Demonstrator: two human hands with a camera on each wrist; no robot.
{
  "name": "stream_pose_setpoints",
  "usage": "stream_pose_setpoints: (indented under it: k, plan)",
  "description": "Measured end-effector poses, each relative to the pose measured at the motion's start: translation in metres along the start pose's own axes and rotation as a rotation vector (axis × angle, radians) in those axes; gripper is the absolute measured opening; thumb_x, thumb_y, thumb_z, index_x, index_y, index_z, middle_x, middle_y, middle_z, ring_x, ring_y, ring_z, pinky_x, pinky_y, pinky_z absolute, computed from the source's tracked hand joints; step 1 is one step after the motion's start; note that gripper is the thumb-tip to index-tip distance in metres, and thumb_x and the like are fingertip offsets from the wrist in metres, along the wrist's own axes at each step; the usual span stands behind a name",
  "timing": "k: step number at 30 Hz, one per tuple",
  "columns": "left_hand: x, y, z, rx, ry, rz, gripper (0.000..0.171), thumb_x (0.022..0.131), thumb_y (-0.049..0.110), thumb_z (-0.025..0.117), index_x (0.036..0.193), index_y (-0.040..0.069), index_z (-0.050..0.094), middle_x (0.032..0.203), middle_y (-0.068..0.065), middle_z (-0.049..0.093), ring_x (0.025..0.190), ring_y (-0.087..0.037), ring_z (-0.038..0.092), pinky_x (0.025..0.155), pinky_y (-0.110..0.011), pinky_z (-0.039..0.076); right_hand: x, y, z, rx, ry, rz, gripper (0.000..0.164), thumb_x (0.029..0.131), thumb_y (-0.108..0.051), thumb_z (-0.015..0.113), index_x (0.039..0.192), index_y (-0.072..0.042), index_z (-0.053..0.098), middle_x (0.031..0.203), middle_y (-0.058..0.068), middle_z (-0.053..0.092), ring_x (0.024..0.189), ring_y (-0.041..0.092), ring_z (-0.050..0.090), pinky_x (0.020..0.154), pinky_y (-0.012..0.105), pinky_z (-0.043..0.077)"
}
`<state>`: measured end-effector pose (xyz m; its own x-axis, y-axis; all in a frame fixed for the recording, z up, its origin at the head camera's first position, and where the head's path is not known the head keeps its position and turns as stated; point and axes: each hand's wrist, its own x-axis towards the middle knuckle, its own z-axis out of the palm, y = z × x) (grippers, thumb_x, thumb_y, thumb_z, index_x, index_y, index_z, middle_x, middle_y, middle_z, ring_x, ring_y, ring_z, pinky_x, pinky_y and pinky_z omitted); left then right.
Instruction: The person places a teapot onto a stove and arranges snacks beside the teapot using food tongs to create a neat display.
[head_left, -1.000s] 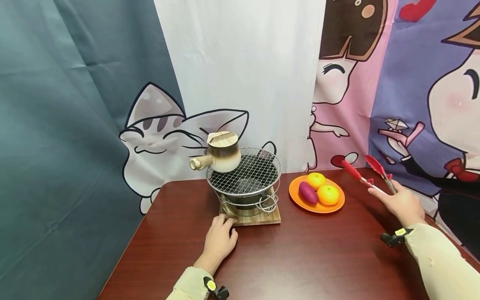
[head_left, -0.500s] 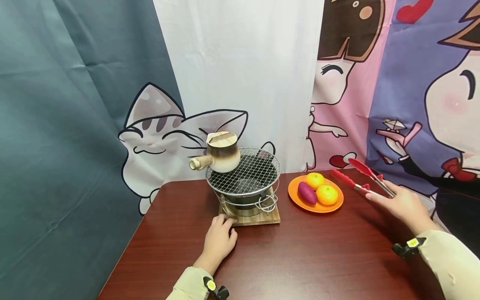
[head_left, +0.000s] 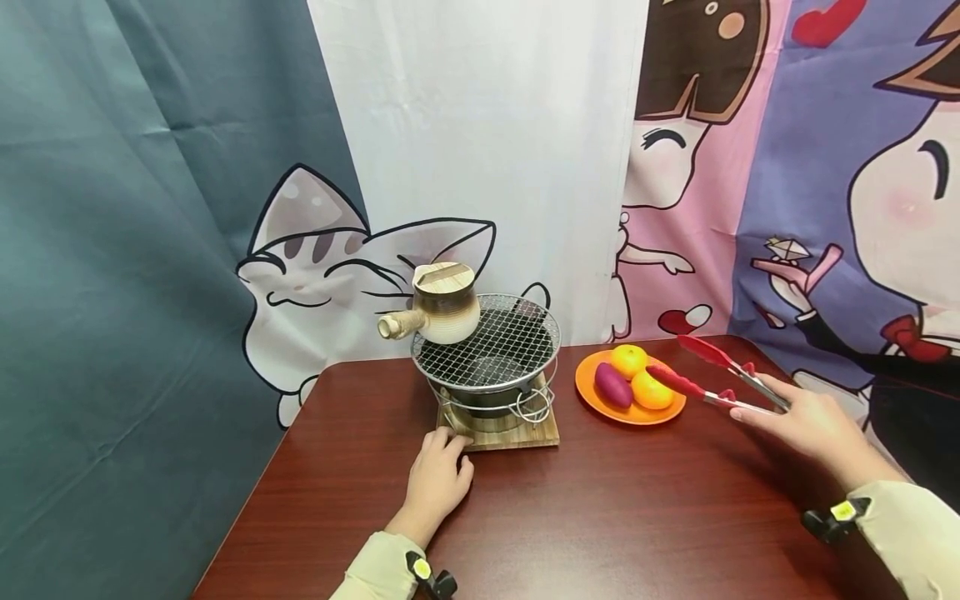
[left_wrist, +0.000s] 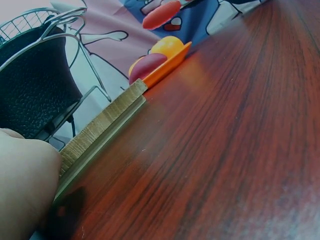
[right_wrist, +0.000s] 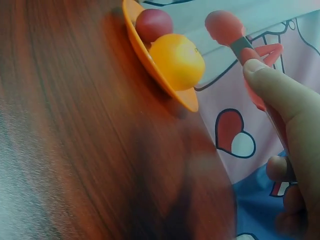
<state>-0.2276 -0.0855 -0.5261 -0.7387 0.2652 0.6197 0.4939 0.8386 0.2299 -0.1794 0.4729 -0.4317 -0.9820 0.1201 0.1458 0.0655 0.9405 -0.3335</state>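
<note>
My right hand [head_left: 813, 421] holds a pair of tongs [head_left: 738, 379] with red tips and metal arms, thumb along one arm. The tong tips are spread and point left, one in front of the nearer orange [head_left: 654, 392] in the head view. That orange, another orange [head_left: 628, 360] and a purple sweet potato [head_left: 612, 385] lie on an orange plate [head_left: 600, 412]. My left hand [head_left: 437, 479] rests with bent, relaxed fingers at the front left corner of a wooden board [head_left: 517, 437]. In the left wrist view only part of this hand [left_wrist: 25, 185] shows beside the board.
On the board stands a dark round stove [left_wrist: 35, 80] topped by a wire grill [head_left: 517, 342]. A lidded clay pot [head_left: 453, 321] with a side handle sits at the grill's left. Behind the reddish-brown table [head_left: 585, 517] hangs a printed cloth [head_left: 555, 167].
My right hand and the tongs have moved left and slightly down, bringing the spread tips from right of the plate to its right edge. My left hand has stayed put.
</note>
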Motion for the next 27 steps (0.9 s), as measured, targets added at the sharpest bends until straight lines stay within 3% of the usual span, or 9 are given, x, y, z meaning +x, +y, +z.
stream_pose_setpoints:
  k: [15,27]
  plan:
    - [-0.002,-0.001,0.001,-0.005,0.003,0.000,0.022,0.081,0.013,0.067,0.101,0.017,0.075,0.103,-0.005,0.059,0.100,-0.027,0.056,0.076,-0.043,0.054,-0.003,-0.006,0.019,-0.062,-0.090,-0.042,0.102,0.081,-0.078,0.061,0.145,0.000,0.048,0.124,0.041,0.057,0.107,0.056,0.057,0.069,0.069,0.049]
    - [0.001,0.000,-0.001,0.000,0.001,-0.003,0.022,0.082,0.014,0.068,0.102,0.017,0.075,0.104,-0.005,0.059,0.100,-0.027,0.056,0.077,-0.043,0.054,0.003,-0.009,0.022,-0.104,-0.079,-0.078,0.099,0.081,-0.078,0.059,0.144,-0.002,0.052,0.125,0.039,0.058,0.108,0.056,0.058,0.070,0.068,0.050]
